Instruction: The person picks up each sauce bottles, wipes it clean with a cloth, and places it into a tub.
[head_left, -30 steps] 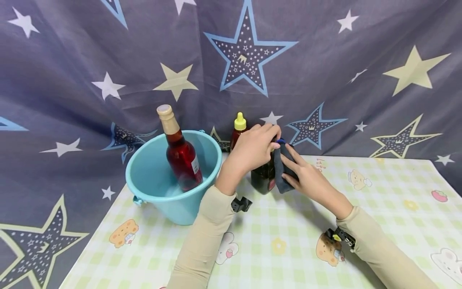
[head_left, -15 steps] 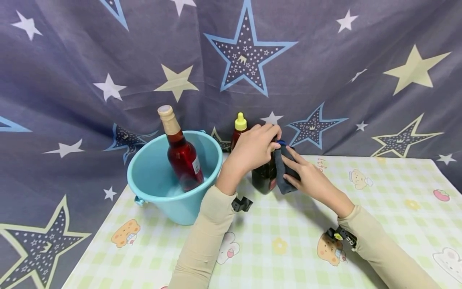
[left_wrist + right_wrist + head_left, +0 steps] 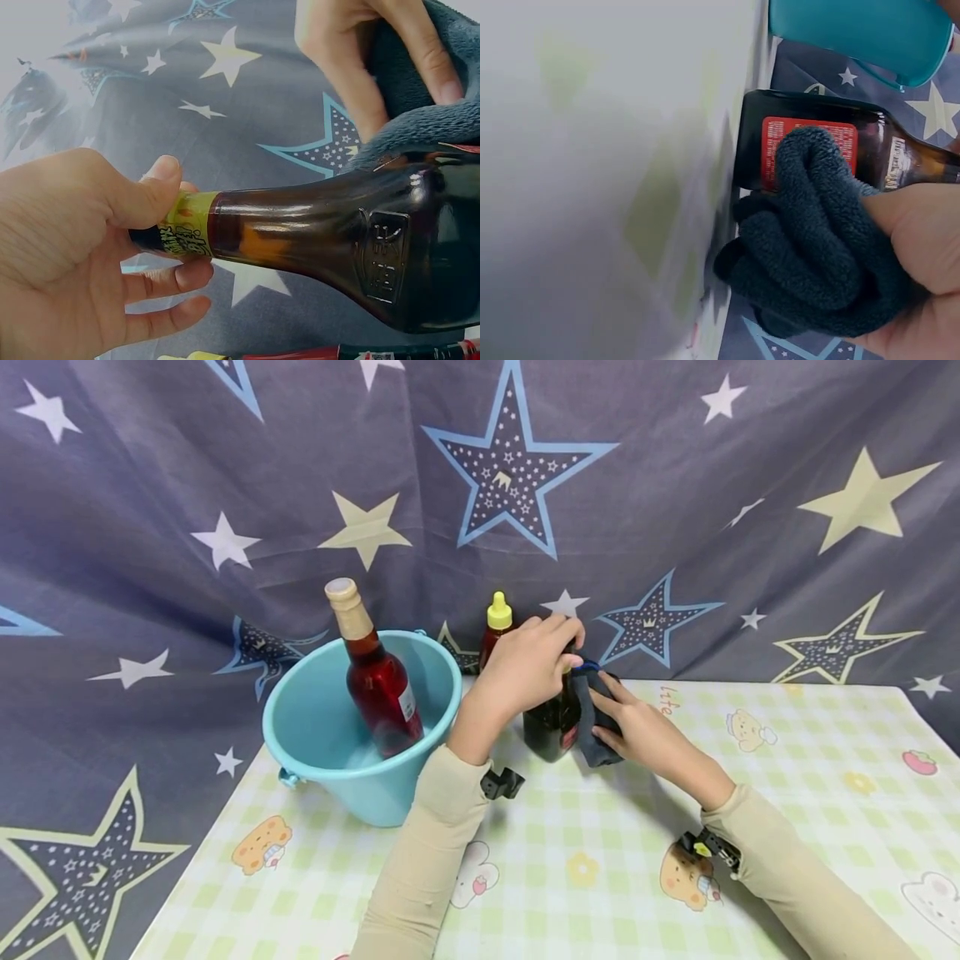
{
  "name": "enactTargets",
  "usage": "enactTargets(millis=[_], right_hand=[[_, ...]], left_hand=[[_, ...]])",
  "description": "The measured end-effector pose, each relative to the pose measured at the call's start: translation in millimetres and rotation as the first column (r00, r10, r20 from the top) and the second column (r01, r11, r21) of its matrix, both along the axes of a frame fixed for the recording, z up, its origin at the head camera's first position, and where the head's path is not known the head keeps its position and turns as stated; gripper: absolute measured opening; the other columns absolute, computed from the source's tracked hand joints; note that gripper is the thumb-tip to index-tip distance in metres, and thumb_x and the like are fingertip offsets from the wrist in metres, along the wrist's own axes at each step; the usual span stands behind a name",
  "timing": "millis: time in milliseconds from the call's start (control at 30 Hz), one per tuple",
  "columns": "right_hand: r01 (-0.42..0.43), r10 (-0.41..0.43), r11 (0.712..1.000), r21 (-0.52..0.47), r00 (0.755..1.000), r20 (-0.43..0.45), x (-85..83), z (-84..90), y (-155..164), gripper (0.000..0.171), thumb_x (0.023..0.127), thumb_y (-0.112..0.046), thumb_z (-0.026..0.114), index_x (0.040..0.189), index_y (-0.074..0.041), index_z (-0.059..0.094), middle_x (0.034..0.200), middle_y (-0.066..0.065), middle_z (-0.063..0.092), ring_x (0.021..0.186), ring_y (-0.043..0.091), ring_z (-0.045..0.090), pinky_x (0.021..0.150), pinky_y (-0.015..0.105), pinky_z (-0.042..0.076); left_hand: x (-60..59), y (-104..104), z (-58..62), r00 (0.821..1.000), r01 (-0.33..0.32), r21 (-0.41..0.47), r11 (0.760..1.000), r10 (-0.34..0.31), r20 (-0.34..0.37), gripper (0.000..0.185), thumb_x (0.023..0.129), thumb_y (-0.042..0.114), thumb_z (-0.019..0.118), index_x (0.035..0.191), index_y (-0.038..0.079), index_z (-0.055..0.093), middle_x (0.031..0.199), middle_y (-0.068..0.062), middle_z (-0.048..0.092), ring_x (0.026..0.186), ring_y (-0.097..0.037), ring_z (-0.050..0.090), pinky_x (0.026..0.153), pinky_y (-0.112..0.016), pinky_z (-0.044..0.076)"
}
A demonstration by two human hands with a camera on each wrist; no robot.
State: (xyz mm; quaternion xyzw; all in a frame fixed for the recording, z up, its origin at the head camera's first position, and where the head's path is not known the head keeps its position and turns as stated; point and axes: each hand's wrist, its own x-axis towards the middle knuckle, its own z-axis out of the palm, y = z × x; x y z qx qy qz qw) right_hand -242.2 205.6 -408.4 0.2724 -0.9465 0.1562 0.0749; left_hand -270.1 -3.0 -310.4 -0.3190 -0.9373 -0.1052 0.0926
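My left hand pinches the neck of a dark brown glass bottle between thumb and fingers. In the left wrist view, the thumb lies over the yellow-green band on the neck. The bottle stands upright on the table. My right hand holds a bunched dark blue-grey cloth against the bottle's right side. Seen from the right wrist, the folded cloth covers part of the bottle's red label. My left hand hides the bottle's top in the head view.
A light blue bucket stands to the left, with a red bottle leaning inside. Behind my left hand is a smaller bottle with a yellow cap. A star-patterned curtain hangs behind the checked tablecloth.
The right hand and cloth have slid slightly down along the bottle's side. The left hand keeps its hold on the neck, almost still.
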Motion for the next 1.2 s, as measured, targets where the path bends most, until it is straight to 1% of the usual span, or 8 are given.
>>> enactTargets(millis=[67,167,333,400,467,900,1033,1200], right_hand=[[0.005,-0.006,1.000,0.014,1.000,0.025,0.1,-2.6,-0.1,0.058,0.095,-0.011,0.072,0.146,0.005,0.050,0.155,0.039,0.033,0.045,0.007,0.044,0.050,0.023,0.040],[0.003,-0.004,0.999,0.043,0.999,0.034,0.2,-6.2,-0.1,0.057,0.094,-0.009,0.073,0.145,0.005,0.052,0.153,0.041,0.035,0.046,0.008,0.046,0.050,0.024,0.040],[0.011,-0.013,0.997,0.083,1.000,0.019,2.4,-8.4,-1.0,0.054,0.092,-0.004,0.073,0.143,0.003,0.055,0.149,0.044,0.035,0.070,0.032,0.068,0.055,0.031,0.048],[0.022,-0.024,0.996,0.085,0.999,0.022,3.9,-9.8,-1.2,0.053,0.091,-0.002,0.073,0.142,0.002,0.057,0.147,0.047,0.035,0.083,0.043,0.070,0.058,0.035,0.052],[0.029,-0.032,0.997,0.078,0.999,0.030,5.0,-11.1,-1.3,0.053,0.091,-0.001,0.074,0.141,0.001,0.058,0.147,0.049,0.033,0.086,0.046,0.069,0.060,0.037,0.053],[0.086,-0.091,0.995,0.056,0.991,0.096,2.0,-9.7,-2.1,0.056,0.091,-0.004,0.073,0.144,-0.003,0.056,0.147,0.051,0.028,0.065,0.031,0.064,0.054,0.033,0.047],[0.094,-0.102,0.994,0.062,0.986,0.129,2.2,-10.4,-1.8,0.057,0.092,-0.004,0.072,0.146,-0.004,0.054,0.149,0.050,0.028,0.058,0.025,0.060,0.053,0.031,0.045],[0.079,-0.088,0.994,0.076,0.989,0.116,2.6,-10.8,-1.2,0.057,0.093,-0.004,0.071,0.147,-0.004,0.053,0.147,0.050,0.031,0.062,0.028,0.063,0.052,0.030,0.044]], left_hand=[[0.0,-0.3,-0.5,1.000,0.004,0.007,1.000,-0.004,-0.009,0.024,0.104,0.037,0.055,0.122,0.021,0.058,0.122,0.004,0.062,0.108,-0.020,0.059,0.084,-0.034,0.051],[-0.2,-0.4,-0.7,1.000,0.009,0.013,1.000,-0.009,-0.021,0.023,0.104,0.036,0.056,0.121,0.021,0.059,0.121,0.004,0.062,0.107,-0.020,0.060,0.083,-0.034,0.051],[-0.4,-0.2,0.9,1.000,0.013,0.018,1.000,-0.013,-0.019,0.023,0.104,0.036,0.055,0.121,0.021,0.059,0.121,0.004,0.062,0.108,-0.020,0.060,0.082,-0.034,0.051],[-0.1,0.1,0.6,1.000,0.016,0.020,1.000,-0.015,-0.010,0.023,0.105,0.036,0.055,0.121,0.021,0.059,0.121,0.004,0.062,0.108,-0.020,0.059,0.083,-0.034,0.051],[0.2,0.2,0.0,1.000,0.018,0.016,1.000,-0.018,-0.003,0.023,0.105,0.036,0.054,0.122,0.021,0.058,0.122,0.004,0.061,0.109,-0.020,0.059,0.083,-0.034,0.051],[0.2,-4.2,1.8,0.997,-0.016,0.007,1.000,0.016,-0.078,0.036,0.106,0.047,0.049,0.130,0.022,0.060,0.124,0.003,0.065,0.108,-0.021,0.060,0.089,-0.036,0.052],[-0.2,-3.2,-0.3,0.992,-0.014,-0.011,1.000,0.013,-0.125,0.038,0.107,0.047,0.047,0.131,0.021,0.061,0.123,0.002,0.066,0.109,-0.022,0.060,0.092,-0.038,0.052],[-3.6,-2.5,-5.2,0.983,0.019,-0.010,1.000,-0.021,-0.184,0.033,0.108,0.042,0.046,0.125,0.019,0.063,0.116,0.001,0.065,0.104,-0.022,0.058,0.087,-0.036,0.050]])
